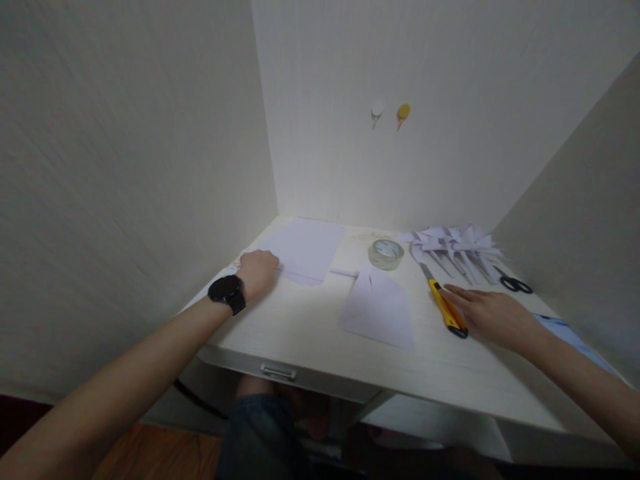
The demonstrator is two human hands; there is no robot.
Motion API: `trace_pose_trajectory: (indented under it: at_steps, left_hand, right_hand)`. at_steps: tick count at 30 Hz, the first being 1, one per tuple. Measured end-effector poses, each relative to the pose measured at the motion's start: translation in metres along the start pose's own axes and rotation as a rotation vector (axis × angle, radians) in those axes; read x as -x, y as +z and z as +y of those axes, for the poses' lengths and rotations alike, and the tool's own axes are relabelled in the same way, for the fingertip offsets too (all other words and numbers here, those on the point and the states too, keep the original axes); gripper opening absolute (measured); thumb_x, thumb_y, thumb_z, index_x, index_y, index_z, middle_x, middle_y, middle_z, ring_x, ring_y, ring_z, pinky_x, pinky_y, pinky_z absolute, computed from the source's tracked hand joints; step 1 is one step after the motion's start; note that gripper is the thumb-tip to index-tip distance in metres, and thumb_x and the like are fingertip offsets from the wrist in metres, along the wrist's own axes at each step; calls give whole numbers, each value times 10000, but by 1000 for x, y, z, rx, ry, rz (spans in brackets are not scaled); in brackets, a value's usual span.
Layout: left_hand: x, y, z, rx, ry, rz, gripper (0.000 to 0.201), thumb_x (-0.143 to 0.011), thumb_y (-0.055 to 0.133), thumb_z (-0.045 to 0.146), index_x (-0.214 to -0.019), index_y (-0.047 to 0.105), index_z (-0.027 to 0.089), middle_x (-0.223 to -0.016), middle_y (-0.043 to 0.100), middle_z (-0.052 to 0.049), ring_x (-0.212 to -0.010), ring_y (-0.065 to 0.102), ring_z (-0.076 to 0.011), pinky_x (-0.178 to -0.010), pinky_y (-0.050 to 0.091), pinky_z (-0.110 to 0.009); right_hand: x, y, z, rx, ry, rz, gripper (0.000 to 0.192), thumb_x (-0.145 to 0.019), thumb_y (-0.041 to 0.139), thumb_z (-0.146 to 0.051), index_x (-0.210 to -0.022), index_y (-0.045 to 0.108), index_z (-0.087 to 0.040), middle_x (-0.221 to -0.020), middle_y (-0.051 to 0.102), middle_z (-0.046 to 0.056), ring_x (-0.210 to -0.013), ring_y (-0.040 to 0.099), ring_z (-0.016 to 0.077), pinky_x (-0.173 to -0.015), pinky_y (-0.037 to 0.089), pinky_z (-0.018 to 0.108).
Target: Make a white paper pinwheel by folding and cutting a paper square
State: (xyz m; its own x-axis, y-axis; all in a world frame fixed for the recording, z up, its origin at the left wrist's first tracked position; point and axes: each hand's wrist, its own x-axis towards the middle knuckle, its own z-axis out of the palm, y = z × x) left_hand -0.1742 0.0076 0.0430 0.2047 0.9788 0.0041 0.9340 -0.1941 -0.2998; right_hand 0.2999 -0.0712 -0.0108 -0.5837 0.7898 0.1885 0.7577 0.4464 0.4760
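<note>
My left hand (257, 272), with a black watch on its wrist, is curled closed at the left edge of the table. It rests by the near left corner of a stack of white paper (305, 247); what its fingers hold, if anything, is hidden. On the right, my right hand (483, 312) lies with fingers stretched along the side of a yellow utility knife (443, 303). The knife lies flat, blade out and pointing away. Between my hands is a cut, creased paper square (377, 310), with a thin rolled paper stick (344, 272) at its far left corner.
A roll of clear tape (386, 254) sits behind the paper square. Several paper pinwheels (453, 247) are piled at the back right, near black-handled scissors (516, 285). A blue-and-white flat item (570, 337) lies at the right edge. Walls enclose the table (300, 333) on three sides.
</note>
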Motion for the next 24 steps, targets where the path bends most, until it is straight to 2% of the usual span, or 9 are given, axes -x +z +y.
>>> trace_pose_trajectory:
  at_steps: [6, 9, 12, 15, 17, 19, 22, 24]
  left_hand:
    - [1, 1, -6, -4, 58, -18, 259, -851, 481, 6, -992, 695, 42, -1037, 707, -222, -944, 672, -280, -792, 488, -326]
    - [3, 2, -10, 0, 72, -16, 271, -851, 457, -3, -981, 693, 32, -1027, 705, -226, -932, 670, -284, -781, 483, -331]
    - [2, 4, -14, -4, 84, 8, 287, -858, 435, 9, -983, 692, 40, -1036, 702, -223, -968, 659, -288, -804, 474, -342]
    - [-4, 4, -14, 75, 105, 79, 261, -840, 463, 31, -960, 685, 99, -998, 707, -170, -963, 653, -261, -818, 465, -332]
    - [-11, 1, -4, 337, 151, 162, 175, -787, 541, 63, -880, 668, 139, -880, 705, -105, -873, 656, -225, -782, 471, -314]
    - [-19, -3, 17, 768, 224, 209, 136, -734, 646, 120, -864, 641, 161, -823, 693, -45, -788, 651, -182, -726, 486, -284]
    - [-32, -13, 64, 1443, 372, 93, 190, -722, 700, 168, -890, 611, 151, -803, 690, -38, -767, 672, -166, -719, 520, -293]
    - [-40, -21, 95, 1707, 470, 28, 275, -676, 758, 181, -904, 609, 144, -848, 699, -51, -773, 679, -166, -739, 533, -315]
  right_hand:
    - [3, 2, -5, -34, -4, 28, 396, -845, 469, -65, -1176, 668, -150, -1215, 704, 137, -925, 741, 268, -748, 630, 388]
    - [2, -1, -7, -8, -22, 57, 404, -841, 453, -55, -1174, 670, -131, -1194, 712, 145, -934, 740, 267, -771, 627, 387]
    - [3, -4, -8, -4, -22, 112, 439, -822, 448, -45, -1199, 664, -109, -1146, 732, 145, -908, 745, 265, -767, 625, 378]
    - [2, -6, -12, -45, 9, 207, 414, -838, 445, -87, -1179, 678, -96, -1098, 748, 146, -882, 748, 281, -730, 626, 396]
    - [-7, -9, -20, -112, 74, 313, 381, -859, 451, -136, -1149, 696, -109, -1077, 755, 140, -867, 750, 281, -704, 625, 394]
    - [-23, -16, -33, -237, 155, 456, 349, -868, 468, -163, -1117, 711, -146, -1033, 769, 115, -829, 754, 247, -694, 617, 351]
    - [-61, -31, -55, -523, 205, 604, 274, -903, 522, -213, -1097, 715, -202, -970, 783, 73, -805, 754, 203, -736, 601, 307]
    - [-88, -39, -66, -699, 225, 632, 283, -897, 602, -291, -1160, 692, -236, -1032, 775, 62, -913, 745, 218, -814, 590, 338]
